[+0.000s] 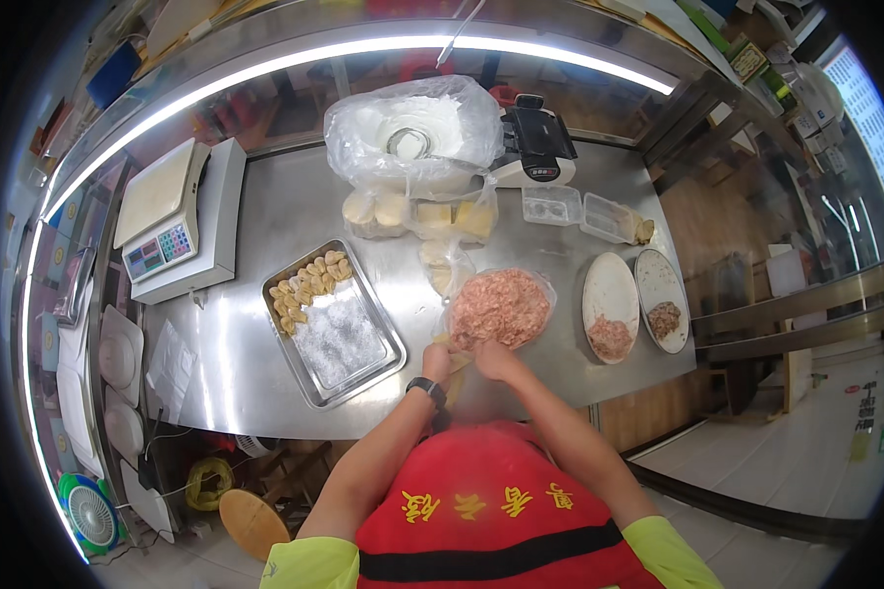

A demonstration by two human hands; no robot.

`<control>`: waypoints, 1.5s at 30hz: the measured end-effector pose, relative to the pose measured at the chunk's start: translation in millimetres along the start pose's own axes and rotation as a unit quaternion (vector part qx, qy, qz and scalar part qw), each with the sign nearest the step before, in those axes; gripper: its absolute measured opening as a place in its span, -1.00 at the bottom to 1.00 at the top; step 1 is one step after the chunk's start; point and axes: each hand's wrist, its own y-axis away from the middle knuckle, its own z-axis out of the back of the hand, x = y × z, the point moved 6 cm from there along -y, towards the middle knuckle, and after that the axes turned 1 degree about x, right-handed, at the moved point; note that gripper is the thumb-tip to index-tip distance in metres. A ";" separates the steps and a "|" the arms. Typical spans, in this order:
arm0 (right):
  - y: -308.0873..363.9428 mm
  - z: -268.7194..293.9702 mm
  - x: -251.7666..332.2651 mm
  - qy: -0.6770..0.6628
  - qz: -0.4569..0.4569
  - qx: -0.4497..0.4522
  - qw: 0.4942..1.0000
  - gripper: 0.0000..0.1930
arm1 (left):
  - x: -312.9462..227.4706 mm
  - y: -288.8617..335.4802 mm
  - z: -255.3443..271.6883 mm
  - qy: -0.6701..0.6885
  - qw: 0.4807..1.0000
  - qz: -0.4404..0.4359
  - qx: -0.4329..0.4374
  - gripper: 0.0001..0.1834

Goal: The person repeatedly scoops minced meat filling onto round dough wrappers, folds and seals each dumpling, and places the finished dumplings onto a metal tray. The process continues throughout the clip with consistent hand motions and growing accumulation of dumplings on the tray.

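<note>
At the near edge of a mound of raw minced meat (501,306) on a clear plastic bag, both hands are close together. My left hand (439,363), below a dark wristwatch, is closed on a pale yellow dough wrapper (458,363). Fingers bent, my right hand (497,360) touches or nearly touches the meat; what it grips is hidden. Further wrappers (454,391) seem to lie just below the hands. To the left, a metal tray (390,355) dusted with white flour carries rows of folded dumplings (314,280) at its far end.
Farther back stand a large plastic bag of flour (442,118), bagged dough wrappers (457,218), a black-topped device (538,142) and clear plastic boxes (552,206). Two oval plates (609,285) with some mince sit on the right. A scale (162,211) occupies the left end of the steel table.
</note>
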 end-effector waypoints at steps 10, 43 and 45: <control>-2.9 -15.3 -14.0 -0.127 0.071 -0.009 0.989 -0.56 | -25.5 31.3 -23.9 0.034 0.999 0.012 -0.040 -0.42; 66.3 49.5 23.3 -0.378 0.078 -0.040 0.922 -0.61 | -67.8 61.0 -29.6 -0.006 0.998 -0.030 0.059 -0.58; 55.5 43.8 9.4 -0.375 0.077 -0.069 0.921 -0.59 | -63.7 53.4 -37.6 -0.078 0.993 -0.030 0.079 -0.57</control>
